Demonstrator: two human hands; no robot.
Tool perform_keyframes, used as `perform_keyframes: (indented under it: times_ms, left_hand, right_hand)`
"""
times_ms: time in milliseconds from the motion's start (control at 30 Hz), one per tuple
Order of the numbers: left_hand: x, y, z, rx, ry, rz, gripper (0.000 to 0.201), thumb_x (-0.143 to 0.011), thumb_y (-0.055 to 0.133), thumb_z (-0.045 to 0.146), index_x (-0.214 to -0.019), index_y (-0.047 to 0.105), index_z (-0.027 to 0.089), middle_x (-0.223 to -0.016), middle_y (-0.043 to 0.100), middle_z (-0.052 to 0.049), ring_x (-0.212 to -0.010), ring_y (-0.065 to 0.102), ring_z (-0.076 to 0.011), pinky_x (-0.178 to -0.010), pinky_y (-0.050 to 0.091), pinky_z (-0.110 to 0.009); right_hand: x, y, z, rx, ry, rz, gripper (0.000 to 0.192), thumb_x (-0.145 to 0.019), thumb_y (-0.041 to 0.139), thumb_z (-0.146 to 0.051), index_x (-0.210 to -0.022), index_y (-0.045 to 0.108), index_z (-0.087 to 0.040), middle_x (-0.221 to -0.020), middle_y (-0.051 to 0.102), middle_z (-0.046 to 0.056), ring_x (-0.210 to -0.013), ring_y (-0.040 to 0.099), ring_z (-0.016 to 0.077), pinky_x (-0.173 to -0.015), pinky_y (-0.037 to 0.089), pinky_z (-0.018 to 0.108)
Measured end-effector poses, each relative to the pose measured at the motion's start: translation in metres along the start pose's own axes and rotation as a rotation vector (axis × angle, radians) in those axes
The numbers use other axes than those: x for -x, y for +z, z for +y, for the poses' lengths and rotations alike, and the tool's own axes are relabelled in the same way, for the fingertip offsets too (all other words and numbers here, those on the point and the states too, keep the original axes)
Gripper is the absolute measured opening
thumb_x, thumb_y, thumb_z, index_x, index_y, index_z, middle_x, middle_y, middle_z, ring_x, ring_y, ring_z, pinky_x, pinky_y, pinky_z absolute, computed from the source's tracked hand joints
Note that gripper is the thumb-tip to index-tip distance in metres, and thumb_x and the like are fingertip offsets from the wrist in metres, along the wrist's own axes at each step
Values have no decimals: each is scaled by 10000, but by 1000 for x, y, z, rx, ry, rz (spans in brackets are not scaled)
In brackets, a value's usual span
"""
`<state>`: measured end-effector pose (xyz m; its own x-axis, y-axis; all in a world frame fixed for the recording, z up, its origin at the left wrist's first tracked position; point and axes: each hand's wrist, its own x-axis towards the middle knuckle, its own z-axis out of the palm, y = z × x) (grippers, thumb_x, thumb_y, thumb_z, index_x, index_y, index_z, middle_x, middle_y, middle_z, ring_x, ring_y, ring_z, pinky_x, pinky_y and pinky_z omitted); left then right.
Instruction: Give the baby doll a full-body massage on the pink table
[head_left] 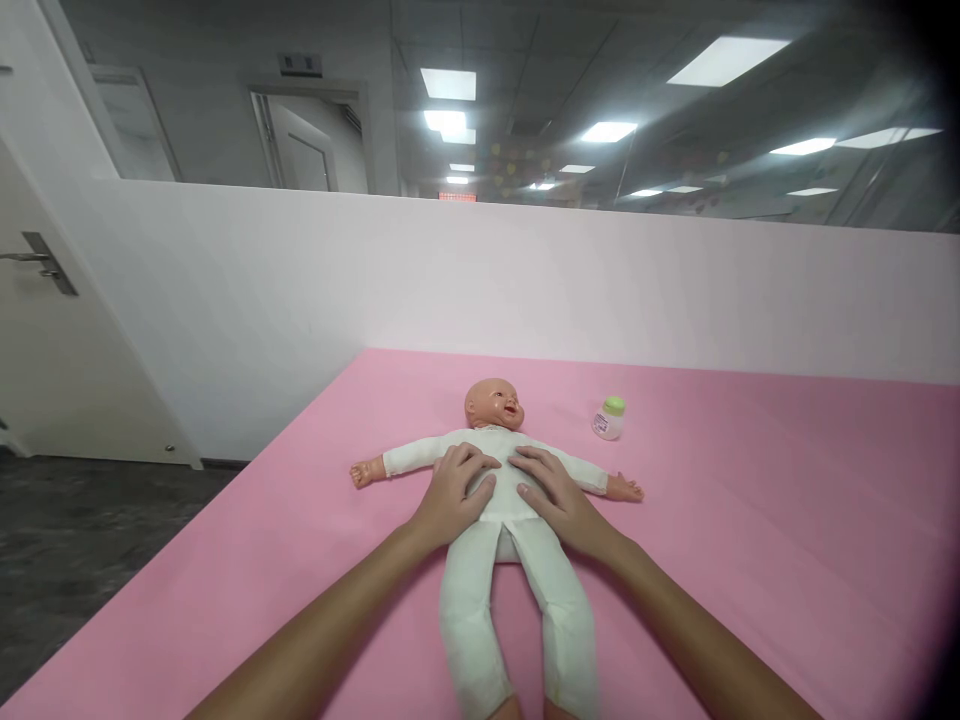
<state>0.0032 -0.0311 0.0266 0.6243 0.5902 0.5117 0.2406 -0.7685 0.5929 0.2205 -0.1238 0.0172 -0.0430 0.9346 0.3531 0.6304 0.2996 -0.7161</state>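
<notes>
Both hands, left hand (454, 490) and right hand (551, 495), are lying flat with fingers spread on the doll (502, 520), its long axis running straight away from the fingertips.

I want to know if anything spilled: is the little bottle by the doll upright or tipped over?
Upright: the bottle stands on its base on the pink sheet, green cap on top.

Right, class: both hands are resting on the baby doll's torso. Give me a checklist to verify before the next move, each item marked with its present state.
1. Baby doll lying face up on the pink sheet: ok.
2. Left hand flat on the torso: ok.
3. Right hand flat on the torso: ok.
4. Doll's arms spread, legs straight: ok.
5. Small bottle upright, apart from the doll: ok.
6. How hard the hands press: cannot tell.
</notes>
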Motion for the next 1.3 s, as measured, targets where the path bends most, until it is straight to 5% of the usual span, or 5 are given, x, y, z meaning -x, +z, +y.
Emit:
perform_keyframes:
  times_ms: [733,1133,1300]
  left_hand:
    - [-1,0,3,0,-26,34,21,-956,526,249,-958,542,237,-974,610,-21,-968,568,-224,-900,431,-401]
    - [0,0,6,-11,-23,23,118,-986,515,277,-1050,611,251,-1078,627,-41,-1085,576,-242,-976,435,-434]
    - [1,1,2,-38,28,10,278,-1010,489,292,-1226,665,288,-1268,622,-71,-1253,549,-264,-1092,416,-478]
  right_hand:
    - [0,0,-8,-18,-24,38,271,-1008,512,-479,-1182,581,-285,-1483,514,76,-1440,431,281,-1191,365,501]
    - [0,0,-10,-6,-25,25,322,-1021,488,-486,-1274,568,-305,-1478,512,74,-1463,399,279,-1214,346,520]
    - [0,0,-11,5,-31,19,340,-1022,478,-496,-1298,574,-320,-1493,504,64,-1462,398,286,-1223,338,538]
